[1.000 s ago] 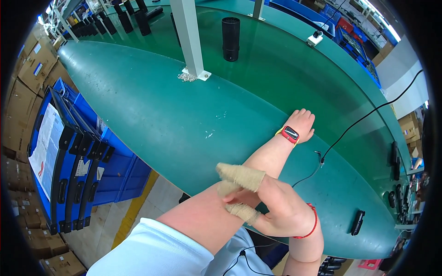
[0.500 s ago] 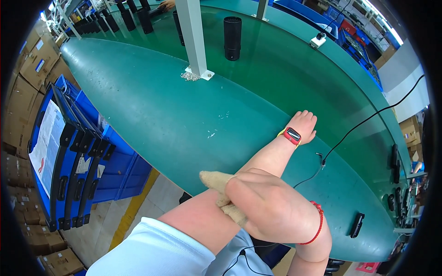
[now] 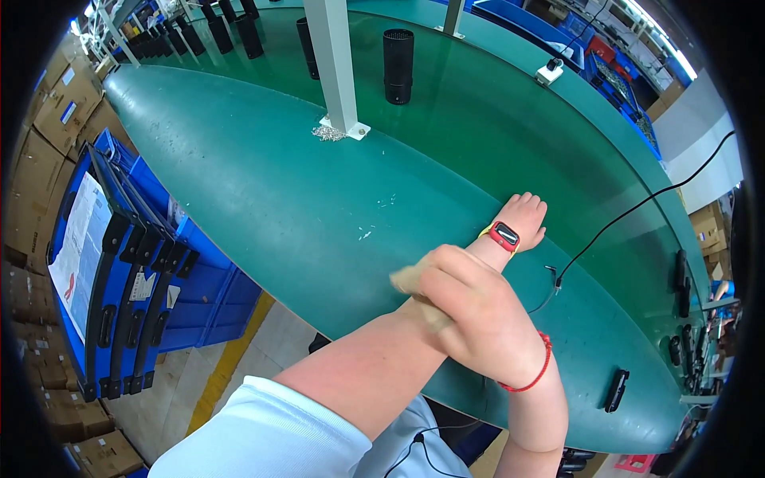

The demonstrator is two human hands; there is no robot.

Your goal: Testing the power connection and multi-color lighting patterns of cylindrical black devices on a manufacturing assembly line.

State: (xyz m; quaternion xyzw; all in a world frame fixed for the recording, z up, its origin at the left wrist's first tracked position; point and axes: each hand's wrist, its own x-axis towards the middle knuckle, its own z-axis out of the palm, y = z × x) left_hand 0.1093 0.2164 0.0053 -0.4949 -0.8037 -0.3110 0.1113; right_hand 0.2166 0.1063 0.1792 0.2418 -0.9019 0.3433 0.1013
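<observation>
My left arm stretches across the green worktable, a red watch point(image 3: 504, 236) on its wrist. My left hand point(image 3: 522, 215) lies palm down by the edge of the darker green belt point(image 3: 494, 151), fingers loosely apart, holding nothing. Over my left forearm point(image 3: 358, 362) bends my right hand point(image 3: 478, 311), with a red cord bracelet point(image 3: 535, 370) at its wrist. Its fingers curl against the forearm just below the watch. Beige fabric covers its fingertips, which are smeared by motion. Nearest my left hand is a black cable point(image 3: 613, 231) with a small plug.
A black perforated cylinder point(image 3: 398, 68) stands on the belt, with several more at the far left. Small metal parts point(image 3: 328, 133) lie beside the white post point(image 3: 331, 64). A black handle-like piece point(image 3: 617, 390) lies at right. Blue crates point(image 3: 211, 303) and cartons point(image 3: 72, 103) stand left.
My right hand has slid up my left forearm toward the watch. My left hand stays put. The cylinders on the belt have shifted slightly left, and another person's hand at the far end is gone.
</observation>
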